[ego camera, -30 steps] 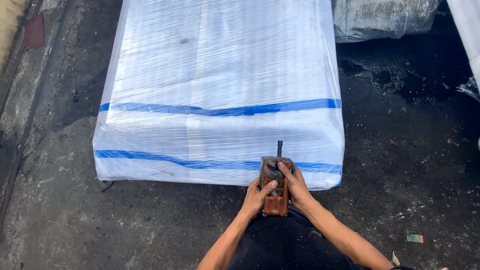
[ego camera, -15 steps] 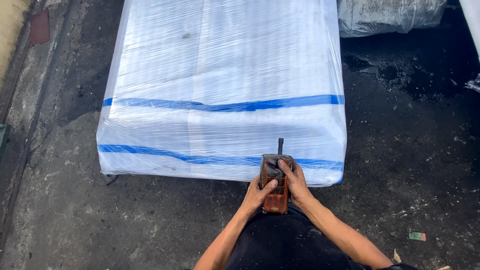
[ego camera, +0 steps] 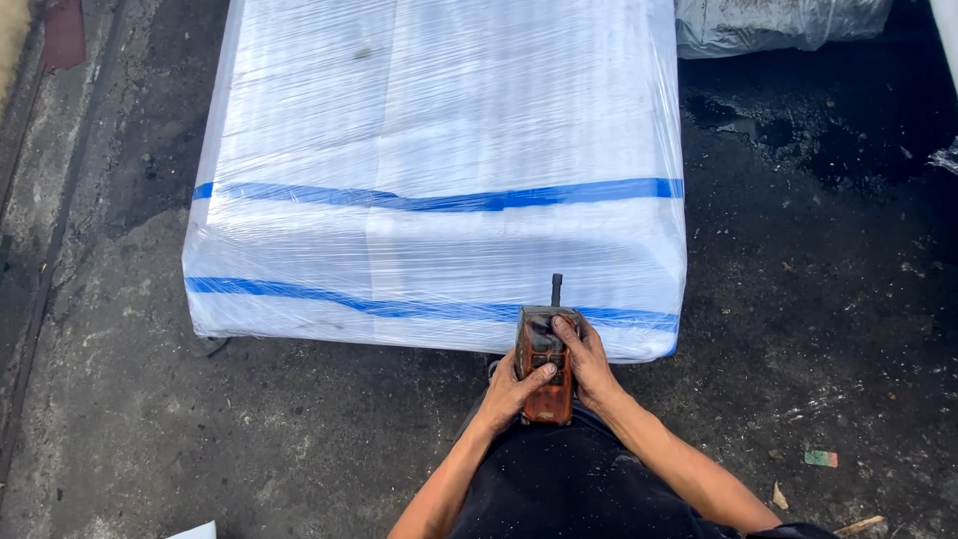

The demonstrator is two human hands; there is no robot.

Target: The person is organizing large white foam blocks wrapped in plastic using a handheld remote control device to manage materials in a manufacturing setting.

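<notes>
Remote (ego camera: 544,365), orange, worn, antenna pointing away toward the wrapped bale (ego camera: 439,170) on the floor (ego camera: 120,419), sits upright at waist level, clamped between left hand (ego camera: 511,391) and right hand (ego camera: 589,364), both equally near, thumbs on its face.

Directly ahead of both hands (ego camera: 554,374), blocked: large white plastic-wrapped bundle (ego camera: 439,170) with blue bands, its near end just beyond the orange remote control (ego camera: 544,364). Open dark pavement (ego camera: 150,429) left of the bundle and along its right flank. Beyond the bundle's far right corner, a second wrapped load (ego camera: 778,22). Small litter scraps (ego camera: 821,458) right of the bundle's near end.
</notes>
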